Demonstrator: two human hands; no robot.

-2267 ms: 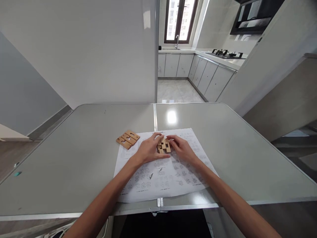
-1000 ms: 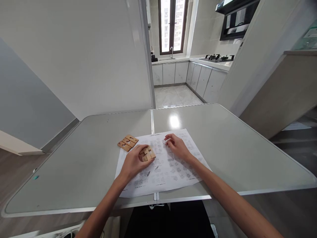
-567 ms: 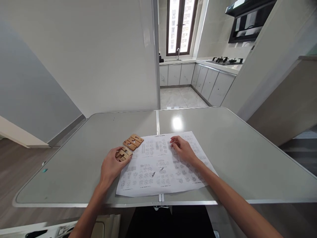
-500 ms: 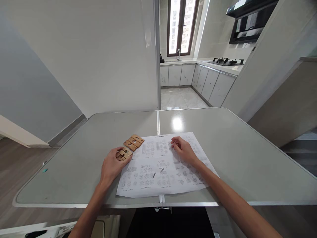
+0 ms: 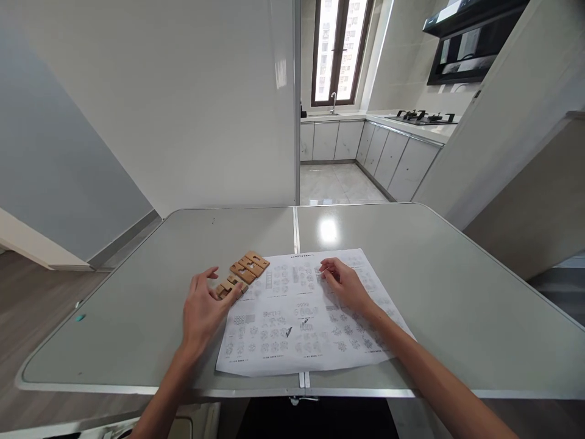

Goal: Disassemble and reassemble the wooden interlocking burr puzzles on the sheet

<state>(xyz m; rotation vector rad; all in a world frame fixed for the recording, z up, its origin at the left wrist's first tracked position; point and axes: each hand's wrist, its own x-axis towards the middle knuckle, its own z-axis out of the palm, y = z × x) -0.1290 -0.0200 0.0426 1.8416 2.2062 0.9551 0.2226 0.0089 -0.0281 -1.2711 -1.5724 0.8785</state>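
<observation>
My left hand (image 5: 201, 311) is at the left side of the printed sheet (image 5: 292, 356), its fingers spread apart. Its thumb rests against a small group of notched wooden puzzle pieces (image 5: 227, 286), partly covered by the hand. Just beyond them lie several flat wooden plates (image 5: 250, 266) with cut-out holes, set side by side at the sheet's upper left corner. My right hand (image 5: 346, 285) lies on the upper right part of the sheet, fingers curled with thumb and fingertips together. Whatever is between those fingertips is too small to make out.
The sheet shows rows of small printed diagrams and two dark check marks. It lies across the metal seam (image 5: 296, 228) of a grey table (image 5: 457, 292). A small teal object (image 5: 80, 317) is at the table's left edge. A kitchen with a stove (image 5: 420, 117) is beyond.
My left hand's fingers have spread and lifted off the notched wooden pieces, which they were wrapped around before. My right hand stays nearly in place on the sheet. The view has shifted slightly.
</observation>
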